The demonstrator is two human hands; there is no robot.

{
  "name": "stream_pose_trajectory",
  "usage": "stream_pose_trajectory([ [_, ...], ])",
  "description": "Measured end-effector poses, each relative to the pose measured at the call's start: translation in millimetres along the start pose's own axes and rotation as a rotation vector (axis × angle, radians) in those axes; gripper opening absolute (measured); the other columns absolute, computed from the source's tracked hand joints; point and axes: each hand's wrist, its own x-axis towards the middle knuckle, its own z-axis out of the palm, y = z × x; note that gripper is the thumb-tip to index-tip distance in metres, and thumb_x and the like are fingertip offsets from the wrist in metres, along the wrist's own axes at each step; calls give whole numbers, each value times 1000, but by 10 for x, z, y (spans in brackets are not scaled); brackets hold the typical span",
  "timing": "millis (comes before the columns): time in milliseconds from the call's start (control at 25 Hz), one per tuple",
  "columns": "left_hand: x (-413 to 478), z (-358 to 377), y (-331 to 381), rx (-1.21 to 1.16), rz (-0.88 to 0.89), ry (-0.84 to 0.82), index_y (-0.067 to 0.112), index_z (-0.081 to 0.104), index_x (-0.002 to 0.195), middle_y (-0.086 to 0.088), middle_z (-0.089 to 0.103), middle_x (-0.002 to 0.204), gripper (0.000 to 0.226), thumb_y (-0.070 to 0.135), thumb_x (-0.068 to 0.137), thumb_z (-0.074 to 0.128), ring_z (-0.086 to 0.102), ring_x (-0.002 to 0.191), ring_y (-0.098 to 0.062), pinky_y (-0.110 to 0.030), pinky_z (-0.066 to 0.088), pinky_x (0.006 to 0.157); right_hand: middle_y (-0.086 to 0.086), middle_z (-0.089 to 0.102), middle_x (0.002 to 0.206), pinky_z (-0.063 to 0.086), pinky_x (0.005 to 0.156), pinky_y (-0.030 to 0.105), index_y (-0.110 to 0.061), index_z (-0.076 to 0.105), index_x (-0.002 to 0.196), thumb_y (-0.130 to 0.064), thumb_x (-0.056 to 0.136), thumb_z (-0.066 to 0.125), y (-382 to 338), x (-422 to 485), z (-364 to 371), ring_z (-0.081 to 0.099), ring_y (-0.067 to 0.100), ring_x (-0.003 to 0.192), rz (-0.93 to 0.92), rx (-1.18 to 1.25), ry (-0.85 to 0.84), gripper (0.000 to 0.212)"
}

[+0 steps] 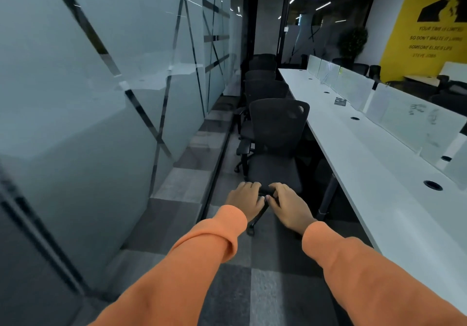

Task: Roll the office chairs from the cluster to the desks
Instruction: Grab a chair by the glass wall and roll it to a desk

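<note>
On the yellow wall at the far right, black lettering read "YOUR TIME IS LIMITED SO DON'T WASTE IT LIVING SOMEONE ELSE'S LIFE", signed "STEVE JOBS", under a black silhouette.

A black office chair with a mesh back and padded seat stood on the grey checked carpet. It was just beside the long white desk, with its back away from the camera. More black chairs lined up behind it along the desk's edge.

The left hand and right hand, both in orange knit sleeves, sat side by side with fingers curled over a dark edge. This was probably the seat's near rim, though blur made it hard to be sure.

The desk top was smooth, with round black cable holes and frosted divider panels bearing faint scribbles. Frosted glass partitions with dark diagonal strips ran along the left.
</note>
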Motion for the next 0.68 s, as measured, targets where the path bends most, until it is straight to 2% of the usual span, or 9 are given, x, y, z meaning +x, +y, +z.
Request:
stream_pose_trajectory([
  [320, 1718, 171, -834, 2, 19, -39, 14, 48, 134, -4, 58, 129, 41, 34, 98, 45, 45, 124, -22, -39, 45, 86, -2, 54, 122, 47, 91, 34, -20, 45, 137, -43, 99, 46, 395, 1671, 337, 53, 16, 114, 81, -18, -19, 44],
  [680, 3691, 708, -1308, 16, 22, -66, 14, 47, 136, -5, 57, 130, 43, 35, 98, 45, 48, 122, -23, -40, 45, 90, -1, 55, 125, 49, 90, 37, -19, 44, 138, -48, 100, 42, 1328, 3554, 746, 53, 16, 115, 96, 3, -38, 48],
])
